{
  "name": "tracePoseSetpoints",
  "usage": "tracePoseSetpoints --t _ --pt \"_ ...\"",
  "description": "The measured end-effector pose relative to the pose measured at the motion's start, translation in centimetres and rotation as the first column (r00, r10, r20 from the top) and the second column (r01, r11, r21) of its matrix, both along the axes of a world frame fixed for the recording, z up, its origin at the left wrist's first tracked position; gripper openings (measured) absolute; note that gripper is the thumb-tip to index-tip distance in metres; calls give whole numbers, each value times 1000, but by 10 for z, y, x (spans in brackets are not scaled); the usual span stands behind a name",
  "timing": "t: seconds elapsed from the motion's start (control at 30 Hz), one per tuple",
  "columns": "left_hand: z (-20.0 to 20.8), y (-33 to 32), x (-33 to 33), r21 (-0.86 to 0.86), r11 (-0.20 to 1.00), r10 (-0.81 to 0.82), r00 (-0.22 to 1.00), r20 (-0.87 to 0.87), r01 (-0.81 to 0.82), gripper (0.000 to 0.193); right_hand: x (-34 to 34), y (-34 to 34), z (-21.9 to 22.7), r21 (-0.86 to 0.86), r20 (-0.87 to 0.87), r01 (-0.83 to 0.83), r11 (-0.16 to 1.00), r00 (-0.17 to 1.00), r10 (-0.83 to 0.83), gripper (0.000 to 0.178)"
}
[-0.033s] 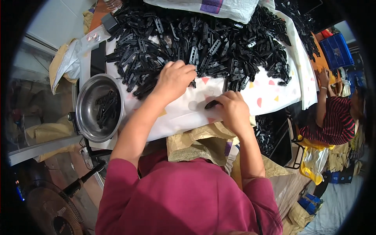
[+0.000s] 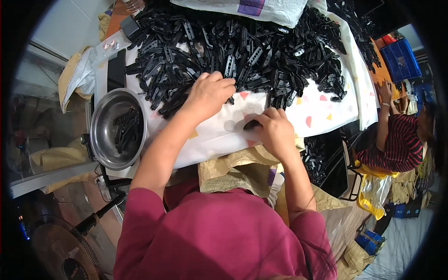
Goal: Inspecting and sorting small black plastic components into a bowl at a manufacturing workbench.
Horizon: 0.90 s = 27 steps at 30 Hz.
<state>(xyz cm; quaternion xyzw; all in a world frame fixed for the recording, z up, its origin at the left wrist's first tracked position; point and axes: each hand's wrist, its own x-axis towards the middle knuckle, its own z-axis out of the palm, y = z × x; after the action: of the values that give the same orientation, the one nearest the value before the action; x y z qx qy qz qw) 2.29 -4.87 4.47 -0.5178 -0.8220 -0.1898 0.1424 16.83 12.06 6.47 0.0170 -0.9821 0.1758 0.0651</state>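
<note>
A wide heap of long, narrow black plastic parts (image 2: 252,56) covers the far side of the table. My left hand (image 2: 210,95) rests at the heap's near edge, fingers curled down. Its fingertips are hidden, and a bit of black shows beside them. Closer to the table's front edge, my right hand (image 2: 276,133) pinches a small dark plastic part (image 2: 251,124) between thumb and fingers, low over the white patterned cover (image 2: 219,133). Left of my left forearm, a round steel bowl (image 2: 96,140) holds several black parts.
A white sack (image 2: 275,11) lies across the heap's far side. Brown sacking (image 2: 233,172) hangs at the front edge before me. A fan (image 2: 60,247) stands at lower left. To the right, another person in a striped top (image 2: 396,142) sits near a blue crate (image 2: 401,60).
My right hand has shifted very slightly left with the dark plastic part. My left hand stays practically where it was.
</note>
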Motion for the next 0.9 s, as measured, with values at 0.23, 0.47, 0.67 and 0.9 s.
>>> tracePoseSetpoints --t 0.23,0.47,0.67,0.9 --pt "9 3 -5 -93 995 49 998 46 -44 9 -10 -2 -14 -27 -87 -17 999 996 15 29" --pt "57 -13 21 328 894 -349 -14 937 -305 24 -7 -13 24 -943 -15 7 332 998 -64 32" --pt "75 -17 30 388 871 -413 -21 911 -302 32 -3 -23 44 -530 -381 -260 807 924 48 31" --pt "72 -23 33 452 892 -364 584 726 -5 24 5 -34 44 -539 -410 -234 809 912 -9 25"
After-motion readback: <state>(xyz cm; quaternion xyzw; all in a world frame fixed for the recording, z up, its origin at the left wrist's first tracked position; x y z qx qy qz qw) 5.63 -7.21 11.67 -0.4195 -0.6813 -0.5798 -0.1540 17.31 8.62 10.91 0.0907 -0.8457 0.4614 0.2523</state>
